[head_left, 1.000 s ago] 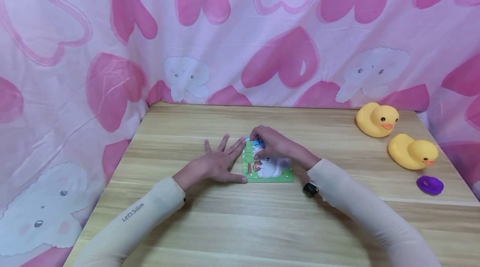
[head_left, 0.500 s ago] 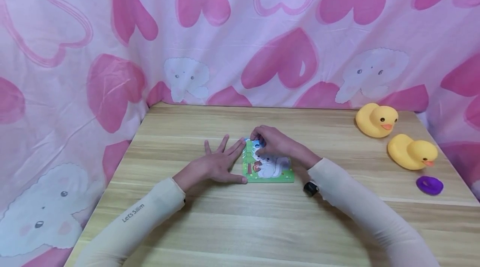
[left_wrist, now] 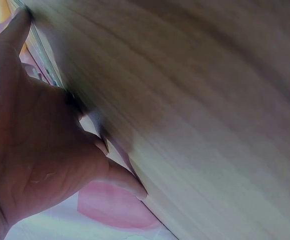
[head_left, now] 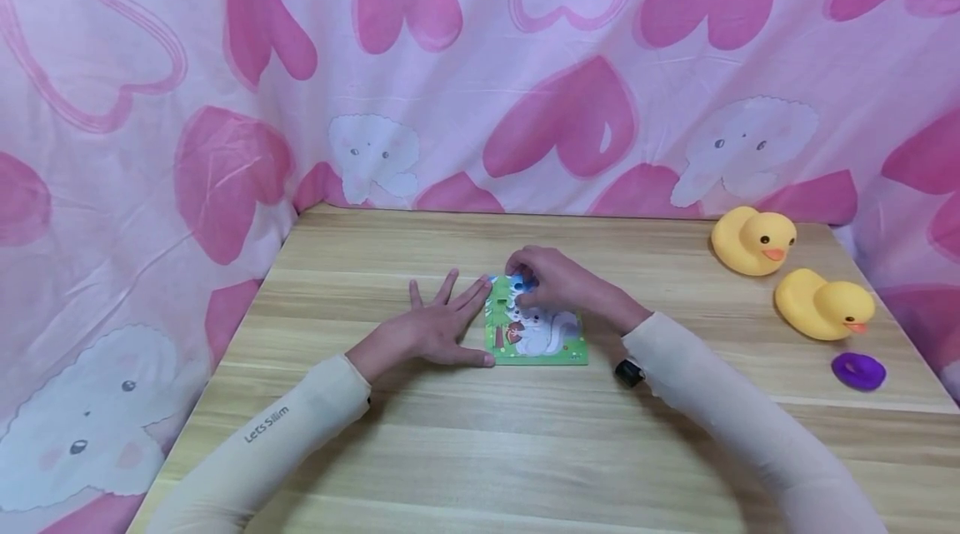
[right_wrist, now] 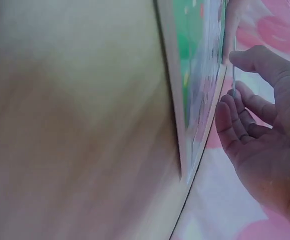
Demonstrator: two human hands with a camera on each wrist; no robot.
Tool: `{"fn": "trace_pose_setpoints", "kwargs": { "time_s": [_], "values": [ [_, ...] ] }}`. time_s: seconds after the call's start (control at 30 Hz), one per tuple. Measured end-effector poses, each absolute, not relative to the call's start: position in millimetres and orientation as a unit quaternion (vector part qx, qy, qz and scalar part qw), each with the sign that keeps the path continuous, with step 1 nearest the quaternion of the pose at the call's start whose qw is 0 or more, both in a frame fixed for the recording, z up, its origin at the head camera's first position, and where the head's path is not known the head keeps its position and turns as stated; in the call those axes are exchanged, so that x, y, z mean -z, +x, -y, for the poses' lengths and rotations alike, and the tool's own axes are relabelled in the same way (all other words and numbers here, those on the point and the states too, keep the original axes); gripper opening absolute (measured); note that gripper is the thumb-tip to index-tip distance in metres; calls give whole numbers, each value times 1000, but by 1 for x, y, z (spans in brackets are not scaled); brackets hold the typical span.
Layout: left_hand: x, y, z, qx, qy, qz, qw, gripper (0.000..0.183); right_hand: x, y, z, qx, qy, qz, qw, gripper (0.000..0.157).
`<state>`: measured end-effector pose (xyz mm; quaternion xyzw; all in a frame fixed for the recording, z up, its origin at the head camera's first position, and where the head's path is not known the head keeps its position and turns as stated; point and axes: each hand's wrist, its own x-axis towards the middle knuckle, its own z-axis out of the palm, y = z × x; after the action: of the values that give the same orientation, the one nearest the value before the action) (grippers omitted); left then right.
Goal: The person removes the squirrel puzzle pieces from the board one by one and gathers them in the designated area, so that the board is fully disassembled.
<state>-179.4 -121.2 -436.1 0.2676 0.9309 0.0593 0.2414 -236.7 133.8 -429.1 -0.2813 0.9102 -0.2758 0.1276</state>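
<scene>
A small picture puzzle board (head_left: 540, 342) with a white squirrel, a tree and a green border lies on the wooden table. My left hand (head_left: 431, 330) rests flat along its left side, fingers spread, thumb at the near left corner and fingertips at the far left one. Over the board's far part, my right hand (head_left: 551, 277) pinches a thin flat puzzle piece (right_wrist: 234, 75) between thumb and fingers. Seen edge-on in the right wrist view, the piece stands just above the board. My right hand hides the board's far right part in the head view.
Two yellow rubber ducks (head_left: 753, 241) stand at the table's right side, with a purple ring-shaped thing (head_left: 858, 371) in front of them. A pink heart-patterned cloth (head_left: 420, 84) hangs behind the table (head_left: 480, 442) and along its sides.
My right hand has shifted slightly right and away from me with the piece, uncovering more of the tree picture at the board's far left. The left hand has stayed put.
</scene>
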Motion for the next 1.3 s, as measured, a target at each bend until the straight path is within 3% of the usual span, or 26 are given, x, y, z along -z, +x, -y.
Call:
{"fn": "trace_pose_setpoints", "kwargs": {
  "time_s": [0.53,0.77,1.3],
  "values": [
    [437,-177,121,-63,266,-932,239,121,429,-243,-214,307,-241,-916,88,45],
    [438,-179,121,-59,265,-933,238,122,432,-249,-244,296,-199,-929,99,48],
    [439,-180,123,-58,270,-931,239,121,442,-254,-261,276,-180,-935,127,39]
  ]
}}
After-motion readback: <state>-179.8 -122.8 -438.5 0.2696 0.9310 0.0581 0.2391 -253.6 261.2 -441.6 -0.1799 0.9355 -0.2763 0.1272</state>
